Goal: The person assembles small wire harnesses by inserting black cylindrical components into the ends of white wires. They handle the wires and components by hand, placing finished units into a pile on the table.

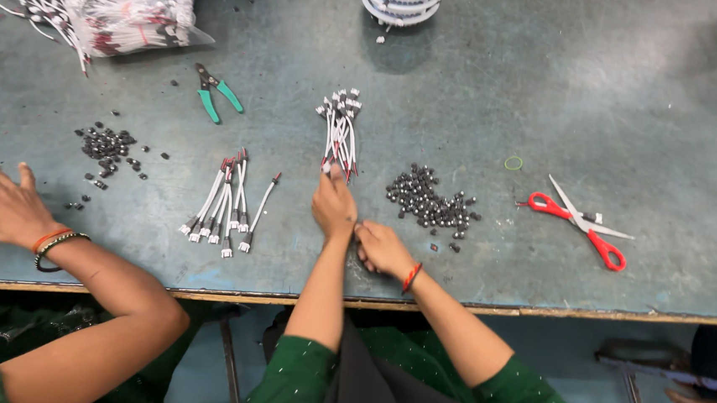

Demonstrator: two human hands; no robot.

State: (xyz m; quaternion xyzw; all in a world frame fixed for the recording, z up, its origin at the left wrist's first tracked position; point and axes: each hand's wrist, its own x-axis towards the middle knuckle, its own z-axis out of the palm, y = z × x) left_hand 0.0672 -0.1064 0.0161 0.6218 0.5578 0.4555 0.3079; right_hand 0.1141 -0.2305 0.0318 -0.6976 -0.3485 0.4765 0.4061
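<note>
While the left hand (pixel 334 206) is stretched toward twelve o'clock, its fingertips are laid on the near ends of a fanned bundle of short white wires (pixel 340 131), seemingly pinched on one of them, though the exact grip cannot be told from above. The right hand (pixel 382 248) is kept just at four o'clock of the left, touching its wrist, with the fingers curled closed; whether something small is held inside cannot be told. A heap of small dark beads (pixel 427 202) is spread at three o'clock of the hands, near the right one. A second bundle of wires (pixel 225 202) is laid at nine o'clock, and red-handled scissors (pixel 580 223) well apart at three o'clock. For the step to be done well, a single wire is best drawn straight back from the fan, so that its neighbours are not dragged, and the heap is best left undisturbed by the right wrist. A co-worker's hand (pixel 1 202) is rested at nine o'clock on the green table (pixel 652 96).
</note>
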